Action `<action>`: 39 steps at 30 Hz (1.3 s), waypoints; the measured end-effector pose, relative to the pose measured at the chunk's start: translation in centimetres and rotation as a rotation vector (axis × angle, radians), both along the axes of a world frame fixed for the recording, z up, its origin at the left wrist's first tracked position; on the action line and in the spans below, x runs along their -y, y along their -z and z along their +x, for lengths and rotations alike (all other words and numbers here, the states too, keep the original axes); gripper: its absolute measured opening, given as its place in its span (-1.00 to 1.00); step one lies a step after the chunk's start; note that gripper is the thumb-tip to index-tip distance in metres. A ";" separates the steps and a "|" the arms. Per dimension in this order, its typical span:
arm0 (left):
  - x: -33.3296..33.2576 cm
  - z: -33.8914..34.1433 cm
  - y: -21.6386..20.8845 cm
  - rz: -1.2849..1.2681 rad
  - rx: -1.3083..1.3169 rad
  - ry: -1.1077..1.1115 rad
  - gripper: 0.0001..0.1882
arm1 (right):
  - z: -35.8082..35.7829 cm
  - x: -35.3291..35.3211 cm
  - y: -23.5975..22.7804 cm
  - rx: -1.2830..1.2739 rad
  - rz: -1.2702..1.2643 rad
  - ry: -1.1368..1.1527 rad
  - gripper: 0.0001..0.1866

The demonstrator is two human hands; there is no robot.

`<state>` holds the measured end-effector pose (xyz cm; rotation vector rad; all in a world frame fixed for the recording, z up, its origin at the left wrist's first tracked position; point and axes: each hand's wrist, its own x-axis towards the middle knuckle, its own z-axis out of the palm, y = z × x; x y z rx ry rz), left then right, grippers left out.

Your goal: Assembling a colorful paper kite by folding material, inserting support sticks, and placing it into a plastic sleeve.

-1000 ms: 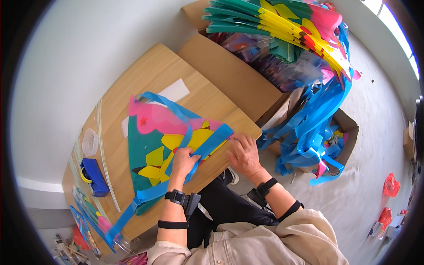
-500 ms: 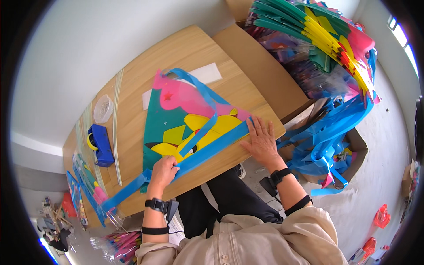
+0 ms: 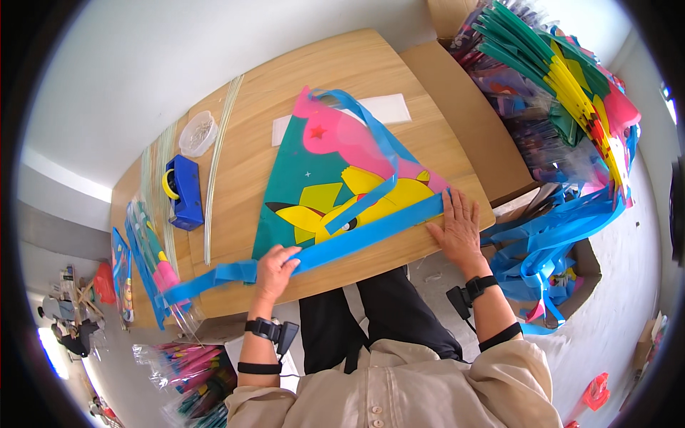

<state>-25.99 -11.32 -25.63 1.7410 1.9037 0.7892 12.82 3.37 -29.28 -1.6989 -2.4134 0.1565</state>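
Head view: blue strip (image 3: 364, 234) slants lower-left to upper-right along printed sheet (image 3: 303, 167).
Left hand (image 3: 275, 274) pinching it; right hand (image 3: 460, 234) open, flat at upper end.

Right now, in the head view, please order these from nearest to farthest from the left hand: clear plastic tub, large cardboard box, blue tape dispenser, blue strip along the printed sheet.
1. Blue strip: in the left hand.
2. Blue tape dispenser: on the table, leftward.
3. Clear plastic tub: left, just past the dispenser.
4. Large cardboard box: right, beside the table.
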 end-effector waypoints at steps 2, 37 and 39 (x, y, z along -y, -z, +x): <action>-0.6 -1.6 0.1 0.033 0.028 -0.075 -0.82 | 0.0 0.0 0.1 0.002 0.001 -0.001 -0.14; 6.3 -13.1 -8.9 -0.716 -0.124 -0.164 -0.70 | -17.9 9.4 -0.6 -0.302 -0.082 -0.608 -0.13; 3.1 -7.3 -13.1 -0.412 0.335 -0.208 -0.60 | -17.9 9.5 -0.6 -0.314 -0.091 -0.609 -0.13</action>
